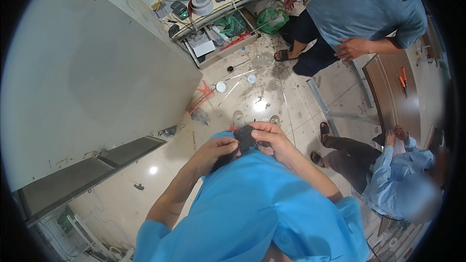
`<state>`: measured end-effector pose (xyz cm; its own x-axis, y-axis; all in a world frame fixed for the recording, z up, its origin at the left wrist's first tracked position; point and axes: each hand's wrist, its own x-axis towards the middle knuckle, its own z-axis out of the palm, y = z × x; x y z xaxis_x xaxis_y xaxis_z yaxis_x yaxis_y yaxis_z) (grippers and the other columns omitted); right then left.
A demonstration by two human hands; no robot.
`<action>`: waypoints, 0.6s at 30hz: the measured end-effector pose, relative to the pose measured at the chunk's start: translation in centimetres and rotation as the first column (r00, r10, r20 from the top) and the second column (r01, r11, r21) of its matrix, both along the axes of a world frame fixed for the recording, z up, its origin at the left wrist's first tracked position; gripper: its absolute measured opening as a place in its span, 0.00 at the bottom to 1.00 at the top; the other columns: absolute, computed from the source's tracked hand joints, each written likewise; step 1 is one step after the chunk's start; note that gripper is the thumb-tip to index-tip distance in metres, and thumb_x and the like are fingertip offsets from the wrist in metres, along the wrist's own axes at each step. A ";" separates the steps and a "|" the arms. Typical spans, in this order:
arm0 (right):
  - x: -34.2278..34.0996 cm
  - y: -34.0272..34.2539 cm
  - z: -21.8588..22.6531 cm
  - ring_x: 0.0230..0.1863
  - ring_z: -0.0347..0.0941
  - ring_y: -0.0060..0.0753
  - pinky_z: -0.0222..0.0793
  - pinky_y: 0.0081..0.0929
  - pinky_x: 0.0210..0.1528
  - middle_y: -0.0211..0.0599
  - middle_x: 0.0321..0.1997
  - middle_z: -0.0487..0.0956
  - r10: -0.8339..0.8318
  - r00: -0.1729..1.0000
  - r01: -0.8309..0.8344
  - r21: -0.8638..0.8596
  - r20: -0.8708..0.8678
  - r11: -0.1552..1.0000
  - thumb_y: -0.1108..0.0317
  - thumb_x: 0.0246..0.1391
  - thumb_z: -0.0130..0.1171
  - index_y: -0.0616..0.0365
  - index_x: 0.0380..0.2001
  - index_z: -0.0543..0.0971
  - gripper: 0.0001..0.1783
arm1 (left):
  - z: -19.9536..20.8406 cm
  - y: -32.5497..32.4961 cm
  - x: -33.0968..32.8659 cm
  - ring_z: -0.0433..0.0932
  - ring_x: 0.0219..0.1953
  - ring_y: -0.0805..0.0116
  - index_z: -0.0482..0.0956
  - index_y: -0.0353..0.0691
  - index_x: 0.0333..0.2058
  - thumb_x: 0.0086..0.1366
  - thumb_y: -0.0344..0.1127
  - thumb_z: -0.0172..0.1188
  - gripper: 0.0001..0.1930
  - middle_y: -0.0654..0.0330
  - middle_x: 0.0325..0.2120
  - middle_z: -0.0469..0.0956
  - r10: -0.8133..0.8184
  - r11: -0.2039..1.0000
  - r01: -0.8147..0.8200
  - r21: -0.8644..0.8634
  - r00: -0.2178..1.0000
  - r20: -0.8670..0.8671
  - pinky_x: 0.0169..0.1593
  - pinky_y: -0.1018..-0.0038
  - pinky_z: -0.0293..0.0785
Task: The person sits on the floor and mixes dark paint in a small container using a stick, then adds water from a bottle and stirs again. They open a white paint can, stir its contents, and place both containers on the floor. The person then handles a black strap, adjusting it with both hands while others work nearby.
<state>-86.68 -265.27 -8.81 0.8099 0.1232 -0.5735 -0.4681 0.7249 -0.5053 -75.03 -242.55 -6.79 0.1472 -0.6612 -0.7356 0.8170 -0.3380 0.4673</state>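
Observation:
At my waist, in front of the blue shirt (272, 184), I hold a small black object (244, 137) between both hands. It looks like a buckle or pouch on a dark band, but its exact kind is hard to make out. The fingers of my left hand (218, 151) close on its left side, where more dark material hangs below the palm. Thumb and fingers of my right hand (272, 137) pinch its right edge. Fingers partly cover the object.
A large grey panel (97, 73) stands at left. Ahead is an open drawer (228, 51) below a cluttered counter. An orange caulking gun (200, 98) and white lid (221, 87) lie on the tiles. Two people stand right, beside a brown board (405, 102) with orange-handled pliers (403, 79).

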 end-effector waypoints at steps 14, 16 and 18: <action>-5.2 3.2 2.5 0.23 0.67 0.07 0.52 0.12 0.18 0.27 0.43 0.86 0.115 0.993 -0.114 -0.073 0.009 0.991 0.68 0.63 0.69 0.57 0.60 0.80 0.22 | 0.9 2.1 -3.9 0.78 0.32 0.76 0.82 0.44 0.41 0.69 0.32 0.69 0.05 0.66 0.30 0.81 0.108 0.994 -0.109 0.008 0.963 -0.245 0.39 0.78 0.76; -6.6 2.8 2.5 0.27 0.73 0.08 0.57 0.11 0.20 0.29 0.46 0.86 0.113 0.992 -0.107 -0.096 0.055 0.990 0.69 0.63 0.68 0.57 0.60 0.80 0.23 | 1.1 1.8 -5.8 0.78 0.32 0.76 0.82 0.44 0.41 0.69 0.32 0.69 0.05 0.65 0.31 0.82 0.154 0.988 -0.150 0.033 0.960 -0.233 0.38 0.78 0.75; -8.4 1.9 2.2 0.34 0.78 0.12 0.65 0.11 0.27 0.30 0.47 0.86 0.141 0.984 -0.124 -0.143 0.109 0.982 0.70 0.63 0.68 0.58 0.60 0.80 0.22 | 0.8 0.8 -8.5 0.78 0.31 0.76 0.83 0.43 0.41 0.69 0.32 0.69 0.04 0.65 0.31 0.82 0.191 0.981 -0.192 0.017 0.963 -0.192 0.38 0.78 0.75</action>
